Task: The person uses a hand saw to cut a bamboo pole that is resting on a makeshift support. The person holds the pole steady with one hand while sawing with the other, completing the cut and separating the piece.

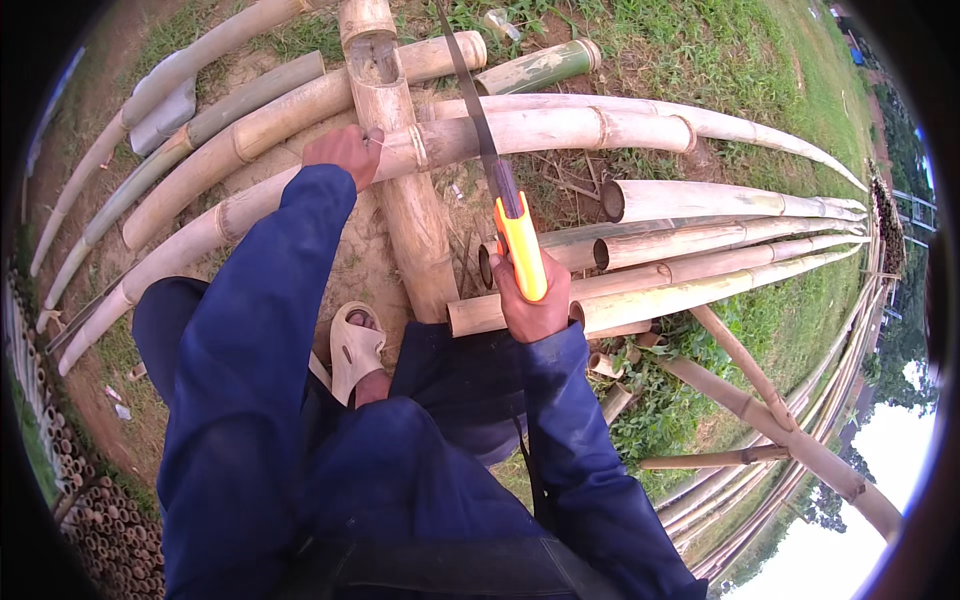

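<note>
My right hand (533, 305) is wrapped round the yellow-orange handle of a hand saw (521, 246). Its long dark blade points away from me and crosses over a pale bamboo pole (550, 129); whether the teeth touch the pole I cannot tell. On the same pole, left of the blade, rests my left hand (345, 156) with its fingers closed over the top. Beneath the pole lies a thicker bamboo log (415, 230), running away from me, with a notch cut near its far end. Both my arms are in dark blue sleeves.
More bamboo poles (285, 120) lie at the left. Several cut poles (690, 200) stretch off to the right, and a short green piece (540, 67) lies at the far side. My sandalled foot (357, 345) is beside the log. Lower right stands a bamboo frame (745, 405).
</note>
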